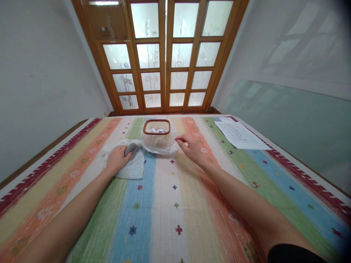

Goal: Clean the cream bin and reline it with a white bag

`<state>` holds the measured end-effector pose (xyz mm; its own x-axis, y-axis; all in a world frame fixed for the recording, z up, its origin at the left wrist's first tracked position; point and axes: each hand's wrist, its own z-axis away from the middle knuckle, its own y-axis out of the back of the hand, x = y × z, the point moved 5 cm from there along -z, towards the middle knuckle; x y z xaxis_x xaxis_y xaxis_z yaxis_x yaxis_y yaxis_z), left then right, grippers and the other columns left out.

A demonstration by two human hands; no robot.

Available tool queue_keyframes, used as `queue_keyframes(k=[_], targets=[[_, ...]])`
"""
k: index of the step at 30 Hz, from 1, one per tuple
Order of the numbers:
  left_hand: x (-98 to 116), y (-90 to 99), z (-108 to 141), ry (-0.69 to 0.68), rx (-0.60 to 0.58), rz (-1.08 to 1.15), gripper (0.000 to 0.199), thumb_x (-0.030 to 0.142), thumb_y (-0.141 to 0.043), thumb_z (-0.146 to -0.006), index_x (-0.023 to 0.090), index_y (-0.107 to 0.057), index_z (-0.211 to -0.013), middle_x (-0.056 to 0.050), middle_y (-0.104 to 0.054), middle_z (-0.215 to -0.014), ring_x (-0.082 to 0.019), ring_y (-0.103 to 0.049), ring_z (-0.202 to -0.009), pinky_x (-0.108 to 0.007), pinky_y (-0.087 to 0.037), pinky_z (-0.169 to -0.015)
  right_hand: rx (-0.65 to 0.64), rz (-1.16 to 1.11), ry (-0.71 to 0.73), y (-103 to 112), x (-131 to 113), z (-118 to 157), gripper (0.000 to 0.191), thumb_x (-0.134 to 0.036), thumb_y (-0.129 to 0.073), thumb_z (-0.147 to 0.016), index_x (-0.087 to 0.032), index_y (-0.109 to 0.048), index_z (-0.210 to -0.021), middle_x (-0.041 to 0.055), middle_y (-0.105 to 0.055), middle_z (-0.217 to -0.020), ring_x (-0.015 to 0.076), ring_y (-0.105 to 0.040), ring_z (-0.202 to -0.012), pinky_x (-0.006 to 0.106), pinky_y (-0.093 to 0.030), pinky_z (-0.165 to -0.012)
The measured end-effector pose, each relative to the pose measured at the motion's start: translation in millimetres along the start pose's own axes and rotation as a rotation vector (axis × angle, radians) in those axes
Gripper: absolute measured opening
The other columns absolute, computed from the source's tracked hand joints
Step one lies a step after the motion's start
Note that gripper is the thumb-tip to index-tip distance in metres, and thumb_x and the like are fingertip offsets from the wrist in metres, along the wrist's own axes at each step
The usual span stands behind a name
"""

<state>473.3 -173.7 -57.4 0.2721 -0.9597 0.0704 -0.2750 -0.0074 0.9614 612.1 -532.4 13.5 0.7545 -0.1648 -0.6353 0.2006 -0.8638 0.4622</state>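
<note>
My left hand [116, 160] is curling over a grey bundle [133, 149], grasping it between fingers and thumb and pressing it against a white, translucent sheet [133, 170]. The bundle is slanting, its long axis running from my palm up and to the right, its free end pointing toward the bin [157, 133]. My right hand [190, 147] is bringing thumb and forefinger together at the right edge of the bin's plastic film [164, 150]; whether any film is caught between them, I cannot tell.

The bin is standing between my hands, near the table's far edge, its brown rim lying longer from side to side and its mouth facing up. Crumpled white pieces [159, 130] are sitting inside. The film is bulging around its base, nearly meeting the sheet on the left. Farther right, a printed paper [241, 135] is lying aslant on the striped tablecloth [164, 204]. Wood-framed doors [169, 44] are rising beyond the table.
</note>
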Motion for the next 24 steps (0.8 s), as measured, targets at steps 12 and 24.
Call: queue_keyframes(k=[12,24], targets=[[24.4,30.8,-32.2,0.053,0.259,0.094,0.053,0.048,-0.061,-0.092,0.017,-0.064,-0.136,-0.021,-0.059,-0.135,-0.042,-0.050,-0.131,-0.058,-0.042,-0.109,-0.005,0.190,0.293,-25.7,-42.0,-38.6,0.014,-0.027,-0.064,-0.100,-0.024,-0.072,-0.111,0.0091,-0.071,-0.114,0.0265,-0.062,-0.112,0.045,-0.051,-0.101],[98.9,14.7,-68.6,-0.264,0.216,1.028,0.097,0.051,-0.074,-0.089,0.026,-0.022,-0.168,-0.013,-0.027,-0.173,-0.032,-0.032,-0.159,-0.054,-0.025,-0.131,-0.210,0.469,0.256,-42.6,-46.1,-69.2,0.014,-0.030,-0.067,-0.101,-0.021,-0.076,-0.108,0.0070,-0.076,-0.105,0.0250,-0.064,-0.103,0.039,-0.043,-0.094]])
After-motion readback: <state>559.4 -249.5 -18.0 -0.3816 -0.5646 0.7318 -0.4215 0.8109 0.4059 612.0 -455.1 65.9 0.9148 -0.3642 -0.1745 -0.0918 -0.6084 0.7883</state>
